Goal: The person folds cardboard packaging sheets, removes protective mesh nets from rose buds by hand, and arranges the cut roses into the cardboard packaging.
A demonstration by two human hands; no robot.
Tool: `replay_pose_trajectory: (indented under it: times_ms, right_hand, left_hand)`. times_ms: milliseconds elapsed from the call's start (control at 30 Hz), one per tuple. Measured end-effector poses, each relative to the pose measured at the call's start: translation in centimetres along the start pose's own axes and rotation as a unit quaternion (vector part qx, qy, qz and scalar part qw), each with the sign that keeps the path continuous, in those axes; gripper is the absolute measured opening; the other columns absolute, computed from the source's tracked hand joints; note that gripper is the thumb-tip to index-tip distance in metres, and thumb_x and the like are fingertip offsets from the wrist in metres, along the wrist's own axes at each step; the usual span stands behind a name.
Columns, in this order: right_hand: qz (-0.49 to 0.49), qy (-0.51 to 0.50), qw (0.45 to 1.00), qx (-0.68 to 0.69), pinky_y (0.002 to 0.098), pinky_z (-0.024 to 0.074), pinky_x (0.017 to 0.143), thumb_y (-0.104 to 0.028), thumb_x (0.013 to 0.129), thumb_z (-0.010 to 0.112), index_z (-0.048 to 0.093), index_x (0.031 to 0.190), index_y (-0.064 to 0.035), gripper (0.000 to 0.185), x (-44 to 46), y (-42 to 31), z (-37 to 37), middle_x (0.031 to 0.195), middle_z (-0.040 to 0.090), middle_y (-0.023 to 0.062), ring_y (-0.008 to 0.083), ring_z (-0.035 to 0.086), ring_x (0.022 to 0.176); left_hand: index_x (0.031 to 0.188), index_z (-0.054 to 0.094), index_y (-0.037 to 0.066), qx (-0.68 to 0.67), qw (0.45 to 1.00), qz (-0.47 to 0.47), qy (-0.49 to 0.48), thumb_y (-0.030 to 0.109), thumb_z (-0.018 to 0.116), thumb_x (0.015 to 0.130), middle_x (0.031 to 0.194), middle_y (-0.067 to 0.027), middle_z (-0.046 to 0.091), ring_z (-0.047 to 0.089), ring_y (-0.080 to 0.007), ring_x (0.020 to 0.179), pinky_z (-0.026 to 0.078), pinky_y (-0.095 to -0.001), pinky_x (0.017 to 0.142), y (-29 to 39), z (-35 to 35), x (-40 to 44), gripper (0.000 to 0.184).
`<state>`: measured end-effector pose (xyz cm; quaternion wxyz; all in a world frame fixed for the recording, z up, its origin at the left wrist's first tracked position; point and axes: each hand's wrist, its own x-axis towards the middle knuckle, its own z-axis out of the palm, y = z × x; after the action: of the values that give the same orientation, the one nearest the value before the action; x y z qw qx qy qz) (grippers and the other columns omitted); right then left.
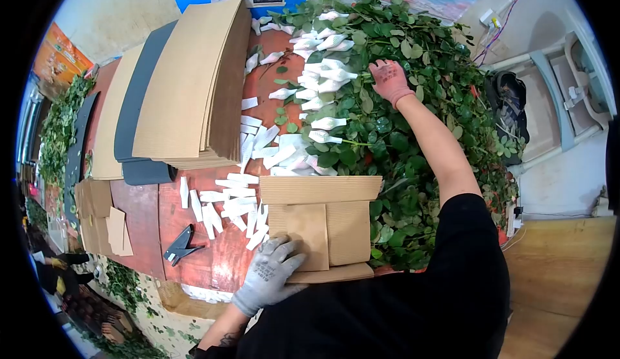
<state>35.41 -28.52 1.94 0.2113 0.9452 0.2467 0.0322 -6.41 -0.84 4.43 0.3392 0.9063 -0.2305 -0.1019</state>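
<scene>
My left hand point(270, 275), in a grey glove, rests on the lower left corner of the brown corrugated cardboard point(349, 233), its fingers spread over a smaller flat piece. Farther up, my right hand point(391, 81), in a pink glove, reaches into the green leafy stems point(413, 49); its fingers are partly apart, with nothing visible in them. Left of that hand lie rose buds in white sleeves point(332, 75), heads pointing left. Loose white sleeves point(239, 194) are scattered left of the cardboard.
A tall stack of cardboard sheets point(187, 75) stands at the upper left beside a dark grey sheet point(139, 101). A black stapler point(182, 246) lies on the red table point(223, 265). A white chair frame point(549, 88) is at right. A person point(61, 272) is at lower left.
</scene>
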Motion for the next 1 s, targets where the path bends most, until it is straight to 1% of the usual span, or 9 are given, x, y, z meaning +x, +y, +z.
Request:
replay_pose_trajectory:
  times_ms: [133,167,200,367,533,733,767,867,1000]
  right_hand:
    - [0.059,0.129,0.989,0.035,0.0330,0.0448,0.089,-0.031,0.075,0.066,0.056,0.111,-0.0135,0.042,-0.4,2.9,-1.3,0.111,0.060,0.0079,0.0238,0.058,0.104]
    - [0.089,0.095,0.988,0.080,0.0333,0.0455,0.089,-0.034,0.074,0.067,0.056,0.114,-0.0131,0.046,-1.0,3.6,-3.6,0.113,0.060,0.0086,0.0236,0.058,0.105]
    - [0.087,0.150,0.980,0.096,0.0347,0.0453,0.091,-0.035,0.074,0.067,0.056,0.116,-0.0099,0.050,-1.3,5.1,-3.3,0.117,0.059,0.0100,0.0239,0.057,0.106]
    - [0.008,0.214,0.971,0.104,0.0357,0.0426,0.097,-0.036,0.074,0.068,0.056,0.115,-0.0022,0.055,-3.7,7.7,-3.0,0.124,0.055,0.0153,0.0285,0.055,0.110]
    - [-0.083,0.021,0.994,0.068,0.0372,0.0315,0.105,-0.028,0.071,0.062,0.042,0.131,-0.0039,0.068,-4.2,2.1,-1.1,0.137,0.042,0.0179,0.0318,0.044,0.123]
    - [0.035,0.011,0.995,0.095,0.0451,0.0280,0.105,-0.023,0.076,0.048,0.037,0.137,-0.0036,0.065,-2.4,-0.8,0.1,0.139,0.038,0.0202,0.0357,0.039,0.125]
    - [0.066,0.145,0.985,0.065,0.0465,0.0298,0.103,-0.024,0.077,0.046,0.041,0.133,-0.0029,0.060,-1.7,-0.9,3.7,0.132,0.043,0.0204,0.0361,0.042,0.120]
    - [0.065,-0.002,0.994,0.083,0.0494,0.0340,0.097,-0.022,0.075,0.048,0.054,0.116,-0.0058,0.044,-1.1,-0.8,0.7,0.120,0.049,0.0190,0.0359,0.046,0.111]
    - [0.038,-0.045,0.994,0.088,0.0471,0.0352,0.097,-0.017,0.073,0.059,0.057,0.112,-0.0093,0.040,-1.9,-1.2,0.3,0.120,0.048,0.0189,0.0369,0.044,0.114]
  left_hand:
    - [0.111,0.060,0.009,0.003,1.000,-0.005,-0.002,0.034,0.079,0.060,0.123,-0.0126,0.049,0.042,-0.0379,0.119,0.037,-0.0481,0.098,0.1,-0.1,0.0,0.060]
    - [0.111,0.060,0.009,-0.005,1.000,-0.004,0.002,0.034,0.079,0.060,0.124,-0.0127,0.050,0.042,-0.0380,0.119,0.037,-0.0482,0.099,-0.1,0.1,-0.1,0.061]
    - [0.111,0.060,0.009,-0.012,1.000,-0.002,0.008,0.034,0.080,0.059,0.124,-0.0128,0.050,0.042,-0.0381,0.119,0.037,-0.0482,0.099,-0.1,0.2,-0.2,0.061]
    - [0.112,0.061,0.011,-0.008,1.000,-0.004,0.006,0.035,0.079,0.061,0.124,-0.0111,0.050,0.043,-0.0357,0.119,0.036,-0.0477,0.099,-0.1,0.2,-0.1,0.060]
    - [0.114,0.061,0.012,-0.001,1.000,-0.011,-0.008,0.035,0.079,0.061,0.124,-0.0116,0.050,0.042,-0.0356,0.120,0.035,-0.0475,0.100,0.3,0.0,0.0,0.061]
    - [0.113,0.061,0.011,-0.004,1.000,0.000,-0.008,0.035,0.079,0.059,0.124,-0.0125,0.051,0.043,-0.0370,0.118,0.036,-0.0476,0.099,0.3,-0.1,0.2,0.061]
    - [0.112,0.061,0.011,-0.003,1.000,0.000,-0.006,0.035,0.079,0.059,0.124,-0.0125,0.051,0.043,-0.0372,0.118,0.036,-0.0475,0.099,0.2,-0.1,0.1,0.062]
    - [0.110,0.061,0.010,0.006,1.000,0.026,-0.016,0.037,0.081,0.056,0.122,-0.0119,0.052,0.044,-0.0370,0.116,0.036,-0.0473,0.098,0.2,-0.1,0.6,0.064]
    - [0.110,0.061,0.011,0.020,0.999,0.019,-0.017,0.039,0.081,0.055,0.122,-0.0109,0.053,0.044,-0.0358,0.116,0.035,-0.0468,0.099,0.2,-0.2,0.6,0.064]
